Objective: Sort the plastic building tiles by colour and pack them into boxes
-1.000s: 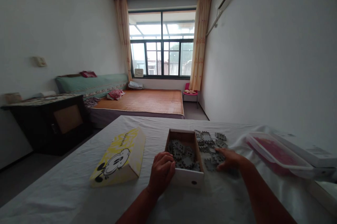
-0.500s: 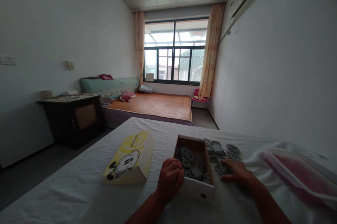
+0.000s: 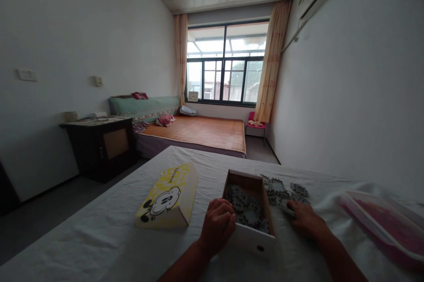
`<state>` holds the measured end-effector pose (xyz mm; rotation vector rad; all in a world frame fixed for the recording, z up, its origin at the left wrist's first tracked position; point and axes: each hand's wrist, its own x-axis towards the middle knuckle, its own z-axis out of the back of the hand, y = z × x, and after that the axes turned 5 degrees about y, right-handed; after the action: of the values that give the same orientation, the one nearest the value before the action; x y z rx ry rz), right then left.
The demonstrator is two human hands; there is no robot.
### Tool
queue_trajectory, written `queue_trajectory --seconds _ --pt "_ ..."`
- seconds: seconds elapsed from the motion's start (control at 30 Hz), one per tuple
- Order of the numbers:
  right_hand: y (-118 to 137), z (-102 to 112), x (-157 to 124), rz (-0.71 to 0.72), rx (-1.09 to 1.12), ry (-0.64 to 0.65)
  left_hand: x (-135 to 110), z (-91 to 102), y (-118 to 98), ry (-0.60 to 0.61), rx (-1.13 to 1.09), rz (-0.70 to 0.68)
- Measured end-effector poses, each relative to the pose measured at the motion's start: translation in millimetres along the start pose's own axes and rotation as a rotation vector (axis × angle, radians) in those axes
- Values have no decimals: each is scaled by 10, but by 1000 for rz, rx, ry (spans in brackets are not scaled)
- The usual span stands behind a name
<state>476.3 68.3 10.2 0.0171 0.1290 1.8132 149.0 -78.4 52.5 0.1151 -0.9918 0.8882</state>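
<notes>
A shallow cardboard box holding several grey puzzle pieces sits on the white-sheeted table. My left hand curls around the box's near left wall, gripping it. My right hand lies on the loose grey puzzle pieces spread on the sheet just right of the box; its fingers are bent down onto a piece at the pile's near edge. Whether it grips the piece is not clear.
A yellow box lid with a cartoon mouse lies left of the box. A clear plastic container with a pink inside stands at the right. Beyond the table are a dark cabinet, a bed and a window.
The camera has tilted up and turned left. My right hand has drawn slightly towards the near edge of the loose pieces. My left hand stays on the box.
</notes>
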Motion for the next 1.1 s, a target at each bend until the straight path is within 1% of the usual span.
queue_trajectory --seconds 0.07,0.17,0.27,0.37,0.43,0.5,0.57,0.6,0.63,0.7,0.73,0.8,0.87,0.9,0.97,1.03,1.1 --pt "-25 7 3 7 -8 -17 -9 -10 11 0 1 1" --pt "-85 12 1 25 6 -78 -11 -9 17 -2 2 0" --pt "-143 1 -6 47 69 -116 -6 0 19 -1 3 -4" --pt "-207 13 -6 18 156 -166 -6 0 23 2 4 -2" --pt "-239 82 -7 -11 217 -217 -7 -5 23 3 5 1" --pt "-212 228 -27 -28 279 -284 -8 -11 20 1 3 -1" --pt "-66 435 -79 -16 361 -366 -7 -14 17 1 -2 -2" --pt "64 546 -117 3 414 -402 -6 -16 16 2 -3 -1" --pt "231 650 -160 33 470 -433 -5 -17 15 4 -4 0" --pt "646 804 -249 115 575 -477 -7 -20 19 11 -2 4" --pt "872 842 -290 173 608 -501 -9 -22 22 14 0 5" --pt "1294 833 -353 329 617 -528 -15 -24 30 22 7 8" --pt "1609 744 -398 485 557 -479 -20 -25 36 30 14 12" --pt "1713 688 -415 544 513 -433 -21 -25 37 33 18 13" --pt "1817 599 -441 609 437 -348 -21 -24 38 32 25 9" --pt "1798 587 -451 637 410 -317 -16 -24 36 27 26 2" --pt "1667 669 -431 637 438 -356 -9 -20 33 25 21 -4"
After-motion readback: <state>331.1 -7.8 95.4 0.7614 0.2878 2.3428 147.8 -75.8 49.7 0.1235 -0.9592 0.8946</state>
